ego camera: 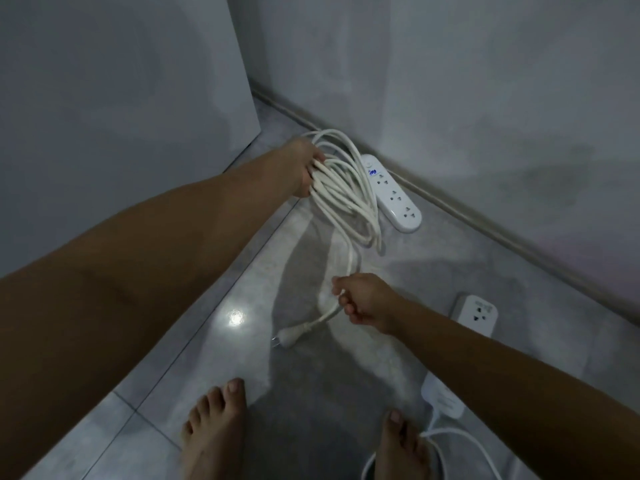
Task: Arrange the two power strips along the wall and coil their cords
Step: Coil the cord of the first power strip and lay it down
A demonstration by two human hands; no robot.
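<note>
The long white cord [341, 188] hangs in a bunch of big round loops from the left hand [306, 171]. That hand reaches out ahead, and its fingers curl tight around the top of the loops and hold them up off the floor. One end of the cord drops down from the loops to the right hand [367, 303], which is lower and closer. The right hand pinches this end between its thumb and bent fingers. Just past the pinch, the white plug [287, 337] hangs down to the left, low by the floor. Just behind the loops, the first power strip [393, 195] lies flat on the floor, close beside the wall [450, 81]. It is white, long and smooth, with round ends and a row of sockets. The second power strip [478, 313] lies nearer, well apart from the first one, and the right arm crosses over its middle. The other cord [464, 441] comes from its near end and curls loose on the floor by the right foot [401, 445]. The left foot [214, 427] is bare too. The floor [311, 375] is grey, shiny tile with a bright spot of light [235, 317] on it. A thin strip [485, 220] runs along the bottom of the grey wall. A tall, flat, pale panel [121, 81] stands on the left.
</note>
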